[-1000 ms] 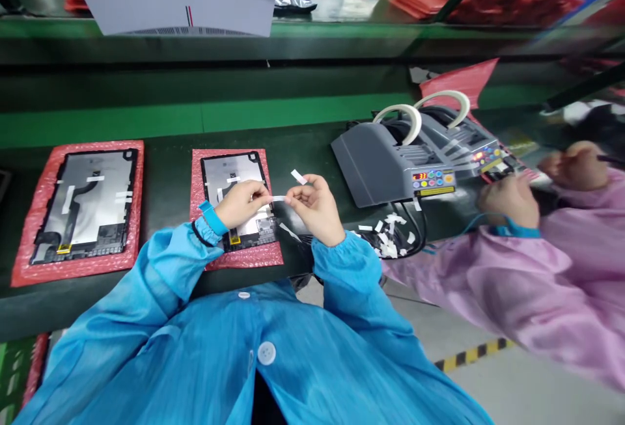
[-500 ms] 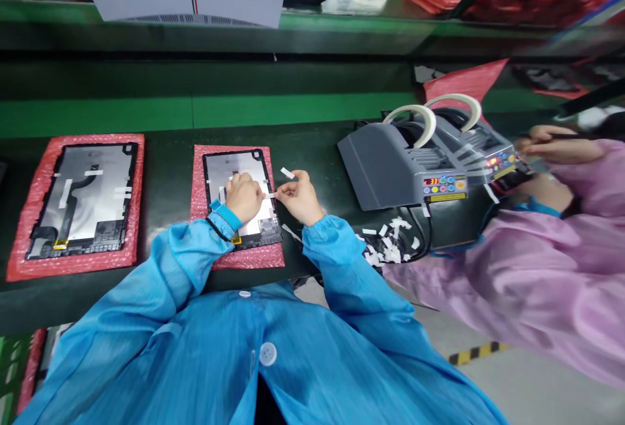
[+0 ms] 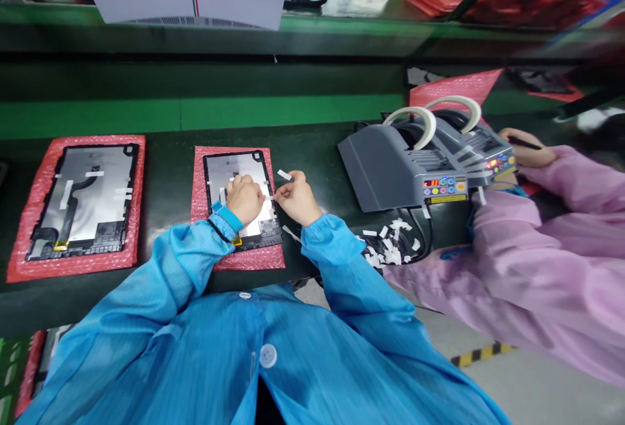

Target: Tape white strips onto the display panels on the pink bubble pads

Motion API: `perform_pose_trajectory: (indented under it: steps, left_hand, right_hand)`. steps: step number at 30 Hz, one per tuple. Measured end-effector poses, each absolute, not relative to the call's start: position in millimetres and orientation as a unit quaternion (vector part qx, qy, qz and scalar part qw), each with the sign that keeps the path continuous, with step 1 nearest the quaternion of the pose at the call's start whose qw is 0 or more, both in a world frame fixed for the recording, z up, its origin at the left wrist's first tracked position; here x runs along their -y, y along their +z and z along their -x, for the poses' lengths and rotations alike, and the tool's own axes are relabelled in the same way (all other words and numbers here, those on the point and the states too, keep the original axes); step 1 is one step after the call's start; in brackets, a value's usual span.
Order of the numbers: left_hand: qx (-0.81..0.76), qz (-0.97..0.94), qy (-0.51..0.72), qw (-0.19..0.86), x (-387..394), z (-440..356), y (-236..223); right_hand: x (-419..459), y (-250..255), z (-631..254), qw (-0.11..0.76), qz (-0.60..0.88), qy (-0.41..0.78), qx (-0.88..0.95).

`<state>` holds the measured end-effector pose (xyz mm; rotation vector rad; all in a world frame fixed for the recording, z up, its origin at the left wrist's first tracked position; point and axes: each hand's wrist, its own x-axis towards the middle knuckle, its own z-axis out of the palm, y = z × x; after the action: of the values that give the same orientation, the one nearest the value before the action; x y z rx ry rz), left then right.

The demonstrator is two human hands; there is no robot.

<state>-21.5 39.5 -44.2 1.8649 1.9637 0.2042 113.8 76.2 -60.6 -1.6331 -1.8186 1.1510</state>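
A tablet display panel (image 3: 254, 220) with a silver back and black frame lies on a red bubble-wrap sheet (image 3: 199, 187). Over its middle, my left hand (image 3: 245, 199) is closed, fingers curled, its thumb side at one end of a short white tape strip (image 3: 269, 198). My right hand (image 3: 297, 198) pinches the other end between thumb and forefinger at the panel's right edge. A second piece of white tape (image 3: 284, 175) sticks out from a fingertip of that hand. My left hand covers the panel's centre.
To the left, a similar panel (image 3: 105, 194) with white tape pieces lies on red bubble wrap. Two grey tape dispensers (image 3: 381, 164) stand at right, with white tape scraps (image 3: 390, 246) before them. A co-worker's pink sleeve (image 3: 527, 236) is close by on the right.
My hands have barely moved and still hold the tape strip by the panel's right edge. At right, the co-worker's hands and sleeves have shifted left toward the dispensers.
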Motion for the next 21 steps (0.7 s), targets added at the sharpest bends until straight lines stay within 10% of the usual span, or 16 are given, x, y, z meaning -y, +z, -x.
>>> perform_pose_trajectory:
  steps: [8,21]
  left_hand:
    - [-0.717,-0.662,0.089,0.2,-38,22,-46]
    - [-0.631,-0.702,0.194,0.268,-57,46,-36]
  right_hand:
    - [-80,-61,-114,0.185,0.602,0.346,0.695]
    - [-76,-37,-129,0.216,0.426,0.548,0.686]
